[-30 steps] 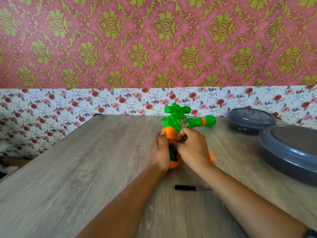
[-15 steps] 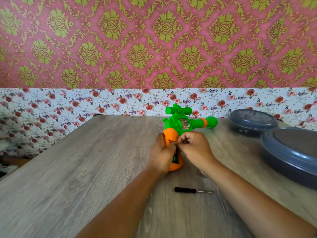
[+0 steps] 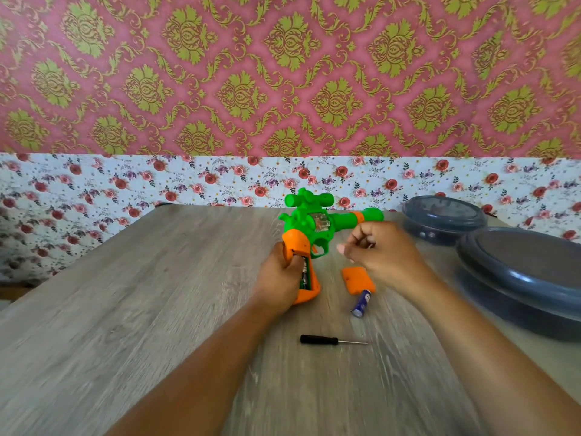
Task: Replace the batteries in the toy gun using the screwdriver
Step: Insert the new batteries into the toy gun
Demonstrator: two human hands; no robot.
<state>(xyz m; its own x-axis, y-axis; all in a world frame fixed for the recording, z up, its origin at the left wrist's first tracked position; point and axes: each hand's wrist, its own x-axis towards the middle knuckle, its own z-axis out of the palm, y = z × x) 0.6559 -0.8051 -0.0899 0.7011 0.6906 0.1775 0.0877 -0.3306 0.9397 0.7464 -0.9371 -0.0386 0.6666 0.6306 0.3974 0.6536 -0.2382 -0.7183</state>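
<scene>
Left hand (image 3: 283,275) grips the toy gun (image 3: 309,228) by its opened handle, right hand (image 3: 382,253) curled empty beside it; loose battery (image 3: 361,303) nearby could roll away.

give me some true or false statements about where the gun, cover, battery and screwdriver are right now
1. The left hand grips the gun by its orange handle. True.
2. The screwdriver is in the right hand. False: it lies on the table, nearer the camera than both hands.
3. The battery cover is off and lies on the table. True.
4. A loose battery lies beside the cover. True.
5. The handle compartment is closed. False: it is open, with a battery showing inside.
</scene>
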